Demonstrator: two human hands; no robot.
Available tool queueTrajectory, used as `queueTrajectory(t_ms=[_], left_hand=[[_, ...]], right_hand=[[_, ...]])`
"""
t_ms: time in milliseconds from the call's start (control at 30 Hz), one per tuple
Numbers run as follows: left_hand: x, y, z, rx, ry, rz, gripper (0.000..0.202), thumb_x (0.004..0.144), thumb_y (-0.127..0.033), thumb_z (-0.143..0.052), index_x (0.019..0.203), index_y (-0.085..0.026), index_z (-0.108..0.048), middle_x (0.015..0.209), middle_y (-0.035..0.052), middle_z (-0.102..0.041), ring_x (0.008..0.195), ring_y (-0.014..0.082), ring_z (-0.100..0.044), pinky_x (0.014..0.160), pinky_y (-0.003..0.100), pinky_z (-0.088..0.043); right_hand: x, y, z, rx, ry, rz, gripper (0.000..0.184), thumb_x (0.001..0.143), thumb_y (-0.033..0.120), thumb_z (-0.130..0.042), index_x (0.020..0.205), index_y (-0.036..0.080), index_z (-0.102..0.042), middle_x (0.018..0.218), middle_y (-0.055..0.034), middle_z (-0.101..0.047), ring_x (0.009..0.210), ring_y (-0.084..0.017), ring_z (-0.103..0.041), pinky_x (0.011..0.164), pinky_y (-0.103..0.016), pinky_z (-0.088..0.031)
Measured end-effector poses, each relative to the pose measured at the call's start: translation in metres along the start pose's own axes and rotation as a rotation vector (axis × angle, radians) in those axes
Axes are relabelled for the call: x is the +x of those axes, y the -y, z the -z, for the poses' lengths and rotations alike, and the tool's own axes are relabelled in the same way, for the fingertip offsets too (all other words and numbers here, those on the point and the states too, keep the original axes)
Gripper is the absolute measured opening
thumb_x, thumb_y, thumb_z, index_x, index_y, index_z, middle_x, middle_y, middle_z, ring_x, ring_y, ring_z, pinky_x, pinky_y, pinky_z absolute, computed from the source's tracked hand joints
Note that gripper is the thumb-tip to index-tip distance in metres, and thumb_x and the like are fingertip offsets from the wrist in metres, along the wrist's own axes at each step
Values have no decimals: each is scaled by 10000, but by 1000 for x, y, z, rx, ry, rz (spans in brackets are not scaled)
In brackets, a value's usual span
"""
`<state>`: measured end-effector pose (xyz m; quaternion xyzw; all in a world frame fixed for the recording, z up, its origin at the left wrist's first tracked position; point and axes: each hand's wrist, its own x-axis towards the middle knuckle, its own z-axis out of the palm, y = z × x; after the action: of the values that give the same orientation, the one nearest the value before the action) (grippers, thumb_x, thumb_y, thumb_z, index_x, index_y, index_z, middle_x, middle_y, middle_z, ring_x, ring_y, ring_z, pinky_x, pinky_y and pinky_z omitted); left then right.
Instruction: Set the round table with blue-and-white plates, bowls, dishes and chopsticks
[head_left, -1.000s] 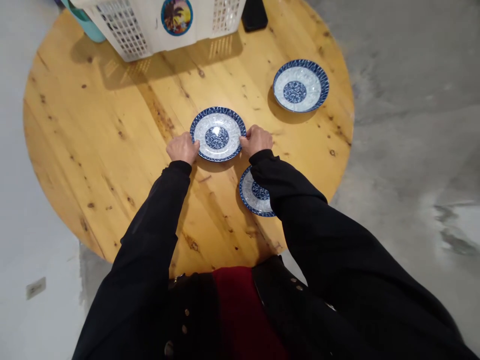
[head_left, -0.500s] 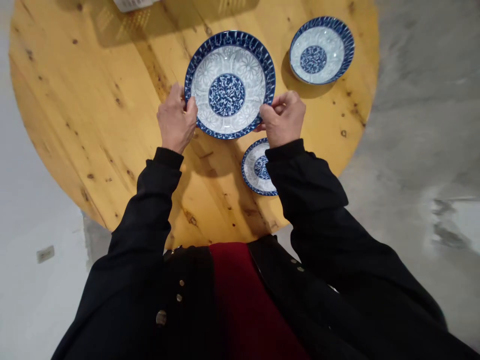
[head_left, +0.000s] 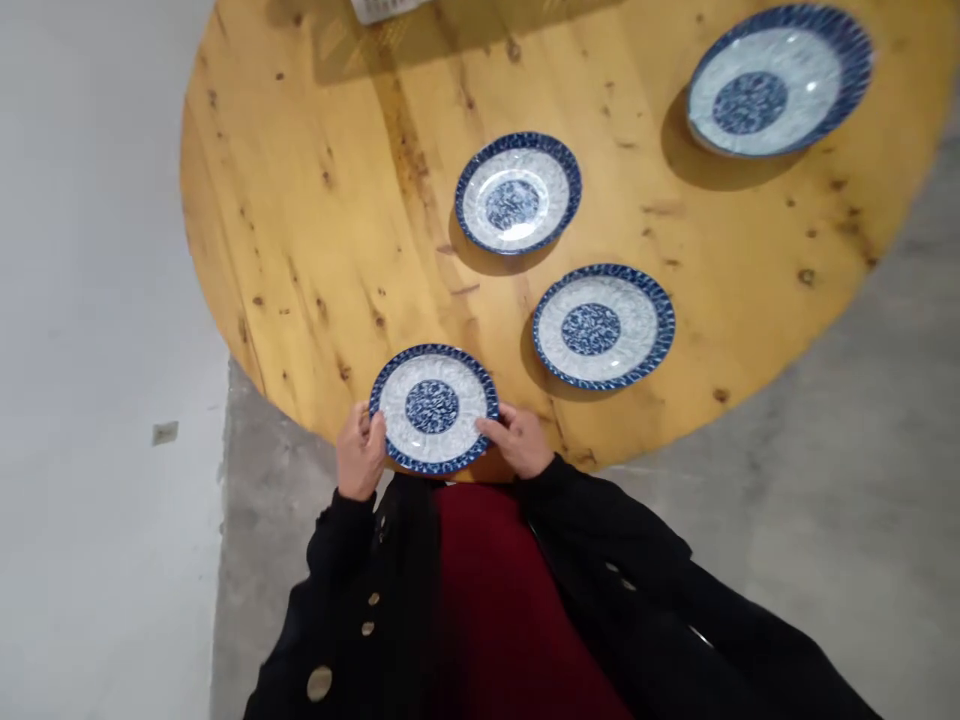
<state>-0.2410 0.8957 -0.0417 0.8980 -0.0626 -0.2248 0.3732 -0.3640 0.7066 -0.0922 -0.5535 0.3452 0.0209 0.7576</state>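
Room: pale wall (head_left: 97, 250) down your left side, with a small rectangular fixture (head_left: 165, 433) on it; grey, mottled floor (head_left: 787, 540) below and to the right.
Table: round wooden tabletop (head_left: 300, 200), yellow and knotty, its near edge just in front of your body.
Plate in hand: blue-rimmed plate (head_left: 433, 407), face up, white band around a dark blue patterned centre; at the table's near edge, close to your red shirt (head_left: 502, 590). Cannot tell whether its underside meets the wood.
Left hand: your left hand (head_left: 360, 455) has the plate's left rim, thumb on top.
Right hand: your right hand (head_left: 523, 440) has the right rim, thumb reaching over onto the face; its other fingers are partly hidden.
Grip: both your hands closed on that one plate, from opposite sides.
Nearest neighbour: second plate (head_left: 604, 327), face up, right of the held one and farther from you, the two apart.
Farther in: third plate (head_left: 514, 200), beyond both, glare on its lower part; near the second plate, not touching.
Far right: deeper dish (head_left: 776, 90), same blue-and-white pattern, well apart from your hands.
Top edge: corner of a white object (head_left: 384, 8), mostly cut off.
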Motion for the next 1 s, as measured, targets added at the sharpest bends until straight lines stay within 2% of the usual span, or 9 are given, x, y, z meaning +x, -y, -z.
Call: queueTrajectory(t_ms=[100, 233, 400, 467, 567, 767, 867, 1000], left_hand=[[-23, 23, 9, -6, -72, 68, 251, 869, -465, -523, 916, -222, -560, 685, -24, -571, 636, 157, -548, 639, 260, -422], [-31, 37, 18, -3, -101, 60, 267, 852, -477, -538, 919, -222, -575, 641, -43, -517, 598, 148, -494, 604, 254, -392], [-36, 56, 44, -28, -113, -19, 264, 856, -465, -550, 958, -227, -603, 632, -51, -499, 599, 143, -475, 608, 244, -395], [-39, 72, 63, -84, -90, -49, 289, 853, -469, -555, 983, -218, -612, 672, -42, -541, 623, 145, -502, 609, 240, -410], [-45, 108, 98, -147, -59, -69, 344, 846, -474, -566, 1046, -203, -633, 742, -22, -612, 680, 155, -569, 641, 241, -448], [-57, 184, 165, -234, -55, -62, 389, 861, -486, -581, 1128, -216, -662, 1010, 33, -727, 954, 203, -678, 824, 258, -520], [-57, 208, 187, -252, -49, -75, 413, 873, -489, -572, 1174, -219, -655, 1039, 35, -726, 965, 201, -678, 825, 254, -527], [-47, 215, 202, -256, -34, -118, 429, 881, -493, -559, 1190, -215, -664, 1076, 38, -720, 997, 204, -662, 850, 253, -519]], right_hand=[[-12, -14, -17, 69, 58, -62, 239, 648, 423, -666, 627, 205, -569, 536, 7, -571, 452, -145, -510, 415, -270, -457], [-23, -15, -32, 142, 62, -141, 209, 616, 380, -657, 690, 201, -579, 584, 22, -593, 483, -147, -549, 427, -274, -505], [-34, -16, -62, 130, 12, -41, 178, 610, 349, -653, 669, 201, -572, 568, 29, -599, 484, -142, -563, 423, -248, -498], [-42, -25, -85, 116, -4, 14, 165, 617, 344, -645, 661, 198, -582, 539, 31, -594, 452, -137, -549, 410, -244, -479], [-56, -46, -132, 132, -26, 47, 147, 617, 329, -639, 636, 195, -580, 502, 35, -582, 423, -130, -531, 402, -240, -466], [-80, -87, -229, 210, -52, 30, 150, 607, 337, -636, 626, 199, -582, 505, 45, -599, 414, -132, -541, 399, -247, -478], [-82, -91, -259, 201, -59, 59, 163, 599, 349, -643, 606, 202, -573, 502, 46, -593, 416, -137, -545, 400, -253, -485], [-79, -89, -279, 209, -100, 74, 172, 578, 358, -645, 594, 206, -569, 494, 44, -593, 403, -139, -537, 390, -258, -482]])
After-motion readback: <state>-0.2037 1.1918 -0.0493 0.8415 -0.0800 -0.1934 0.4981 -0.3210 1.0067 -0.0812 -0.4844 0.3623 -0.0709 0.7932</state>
